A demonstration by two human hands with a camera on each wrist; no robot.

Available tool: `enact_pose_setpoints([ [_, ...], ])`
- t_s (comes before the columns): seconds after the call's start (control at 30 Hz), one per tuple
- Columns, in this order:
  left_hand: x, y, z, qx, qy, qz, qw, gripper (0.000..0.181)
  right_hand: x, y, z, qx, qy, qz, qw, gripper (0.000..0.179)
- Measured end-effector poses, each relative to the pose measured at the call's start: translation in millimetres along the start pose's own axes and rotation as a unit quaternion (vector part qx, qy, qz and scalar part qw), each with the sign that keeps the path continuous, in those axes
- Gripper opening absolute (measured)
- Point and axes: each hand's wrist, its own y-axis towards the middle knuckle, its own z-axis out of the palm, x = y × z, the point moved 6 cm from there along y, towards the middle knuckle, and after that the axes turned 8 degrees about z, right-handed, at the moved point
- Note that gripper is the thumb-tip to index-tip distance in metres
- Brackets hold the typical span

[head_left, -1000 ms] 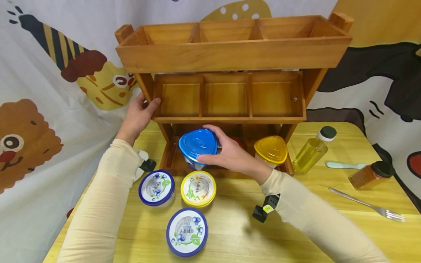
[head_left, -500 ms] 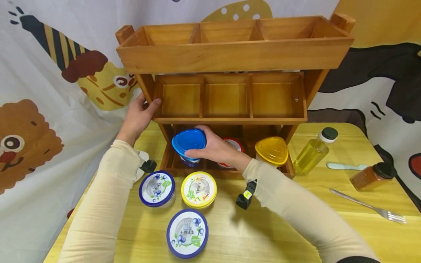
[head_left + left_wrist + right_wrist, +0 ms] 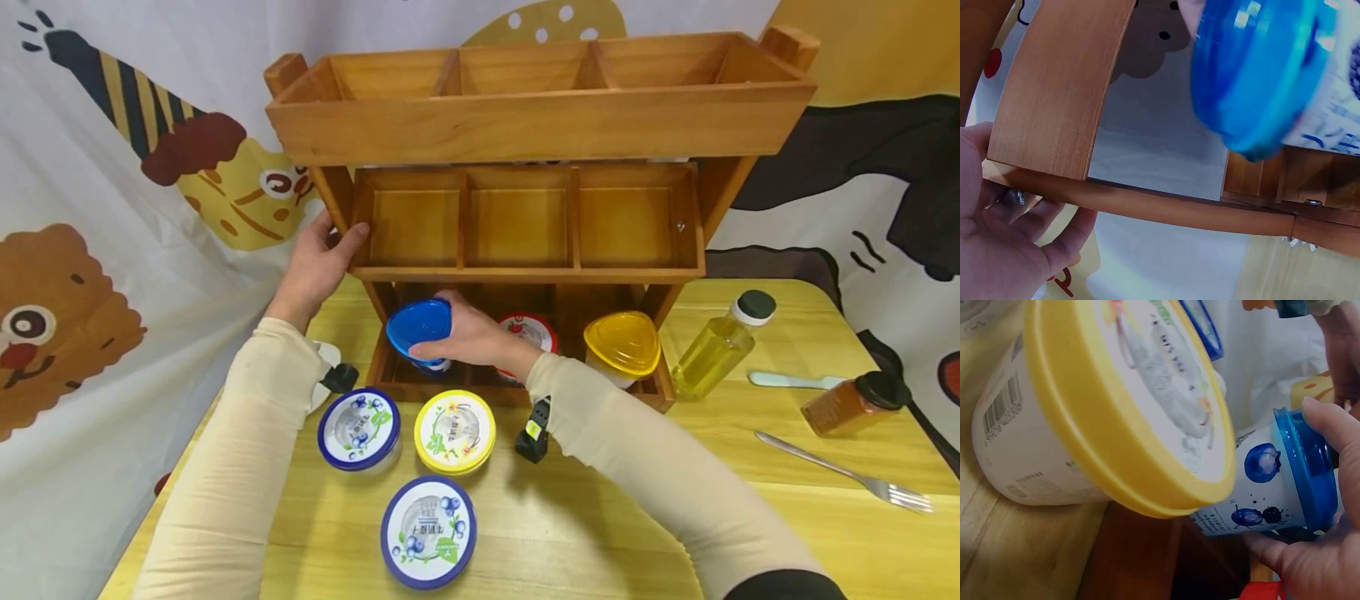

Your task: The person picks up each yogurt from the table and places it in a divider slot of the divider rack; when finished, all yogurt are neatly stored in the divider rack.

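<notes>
My left hand (image 3: 311, 267) grips the left side of a three-tier wooden rack (image 3: 540, 125) at the middle tier. The left wrist view shows its fingers (image 3: 1075, 240) behind the side rail. My right hand (image 3: 472, 337) holds a tub with a blue rounded-triangular lid (image 3: 416, 329) over the left compartment of the bottom tier. Blueberries are printed on the tub's white side (image 3: 1263, 462), and it tilts in that grip. In the bottom tier's middle compartment is a red-rimmed tub (image 3: 534, 327), partly covered by the right arm. A yellow-lidded tub (image 3: 624, 343) occupies the right compartment.
Before the rack stand a yellow-rimmed round tub (image 3: 454, 433) and two purple-rimmed ones, one at the left (image 3: 358, 429), one nearer (image 3: 428, 533). A bottle of yellow liquid (image 3: 712, 354), a pale-handled utensil (image 3: 795, 380), a brown jar (image 3: 851, 407) and a fork (image 3: 847, 475) lie rightward.
My right hand has moved left and slightly down with the blue-lidded tub, uncovering more of the red-rimmed tub. The left hand stays on the rack.
</notes>
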Motion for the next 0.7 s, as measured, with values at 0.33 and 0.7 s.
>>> enact_pose_setpoints([
  [0.33, 0.0, 0.1, 0.4, 0.000, -0.001, -0.001, 1.0000, 0.058, 1.2, 5.4, 6.5, -0.002, -0.053, -0.002, 0.9986, 0.103],
  [0.7, 0.1, 0.2, 0.4, 0.002, 0.002, 0.000, 1.0000, 0.058, 1.7, 6.0, 4.6, -0.012, -0.077, 0.020, 0.9968, 0.105],
])
